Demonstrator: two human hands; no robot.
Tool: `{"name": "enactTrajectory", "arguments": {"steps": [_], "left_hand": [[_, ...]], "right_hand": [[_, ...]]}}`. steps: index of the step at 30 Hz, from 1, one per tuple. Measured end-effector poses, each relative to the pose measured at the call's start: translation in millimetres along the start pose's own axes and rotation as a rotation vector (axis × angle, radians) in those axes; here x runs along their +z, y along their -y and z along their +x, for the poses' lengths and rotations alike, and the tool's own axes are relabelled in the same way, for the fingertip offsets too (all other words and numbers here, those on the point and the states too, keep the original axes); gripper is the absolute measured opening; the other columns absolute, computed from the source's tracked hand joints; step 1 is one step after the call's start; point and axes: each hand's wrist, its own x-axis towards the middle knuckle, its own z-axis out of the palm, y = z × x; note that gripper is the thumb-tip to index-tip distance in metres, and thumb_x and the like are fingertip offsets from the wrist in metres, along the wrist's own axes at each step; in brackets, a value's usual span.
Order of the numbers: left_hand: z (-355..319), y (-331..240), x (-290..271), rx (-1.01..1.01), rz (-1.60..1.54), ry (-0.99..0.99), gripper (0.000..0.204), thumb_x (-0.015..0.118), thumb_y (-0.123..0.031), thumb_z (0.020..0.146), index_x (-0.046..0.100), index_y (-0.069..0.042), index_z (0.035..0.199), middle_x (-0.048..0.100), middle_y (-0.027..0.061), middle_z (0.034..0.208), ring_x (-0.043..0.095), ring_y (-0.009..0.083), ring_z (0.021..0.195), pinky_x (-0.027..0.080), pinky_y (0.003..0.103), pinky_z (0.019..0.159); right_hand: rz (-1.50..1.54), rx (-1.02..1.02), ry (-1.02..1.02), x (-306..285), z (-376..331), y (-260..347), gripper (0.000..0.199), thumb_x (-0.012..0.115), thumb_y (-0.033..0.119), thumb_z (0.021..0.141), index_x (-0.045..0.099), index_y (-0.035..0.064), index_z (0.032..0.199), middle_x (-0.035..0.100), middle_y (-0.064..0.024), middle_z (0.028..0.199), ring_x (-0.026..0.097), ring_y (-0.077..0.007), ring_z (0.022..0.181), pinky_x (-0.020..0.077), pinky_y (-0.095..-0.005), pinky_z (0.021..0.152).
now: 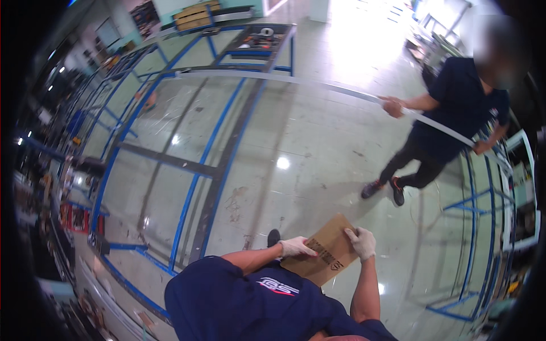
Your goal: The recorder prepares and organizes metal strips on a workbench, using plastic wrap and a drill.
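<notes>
Two gloved hands grip cardboard piece: left hand pinches near edge, right hand clasps far corner.

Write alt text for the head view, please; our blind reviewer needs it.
Two white-gloved hands, left hand and right hand, hold a flat brown cardboard piece over a glossy floor. Ahead on the right, a co-worker in dark clothes carries a long pale metal strip; blue metal frames stand to the left.
</notes>
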Motion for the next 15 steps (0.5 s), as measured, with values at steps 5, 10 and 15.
{"name": "enactTrajectory", "arguments": {"steps": [5,10,15], "left_hand": [[5.3,-6.5,-1.8,0.048,0.171,-0.019,0.044,0.086,-0.025,0.087,0.073,-0.001,0.121,0.075,0.0019,0.102,0.067,0.0102,0.089,0.054,0.028,0.079],[-6.4,-40.5,12.3,0.123,0.34,0.085,0.046,0.085,-0.025,0.085,0.074,-0.001,0.122,0.077,0.0034,0.107,0.068,0.0117,0.094,0.054,0.03,0.085],[4.8,-68.6,-5.7,0.232,0.344,-0.133,0.037,0.084,-0.029,0.085,0.077,-0.004,0.113,0.078,0.0014,0.098,0.069,0.008,0.084,0.052,0.026,0.07]], "right_hand": [[0.08,-0.184,0.042,-14.7,-2.4,-18.2,0.047,0.077,0.042,0.09,0.075,-0.0026,0.104,0.077,-0.0186,0.094,0.075,-0.0303,0.09,0.0567,-0.0402,0.083],[0.549,-0.16,0.607,-80.2,-23.4,-33.4,0.028,0.074,0.011,0.09,0.073,-0.0063,0.111,0.076,-0.0089,0.091,0.065,-0.0107,0.083,0.0535,-0.0299,0.077],[0.795,-0.023,0.223,-140.0,-74.6,-74.5,0.015,0.075,0.009,0.09,0.076,-0.0034,0.099,0.074,-0.0062,0.093,0.066,-0.0096,0.086,0.0528,-0.0282,0.078]]}}
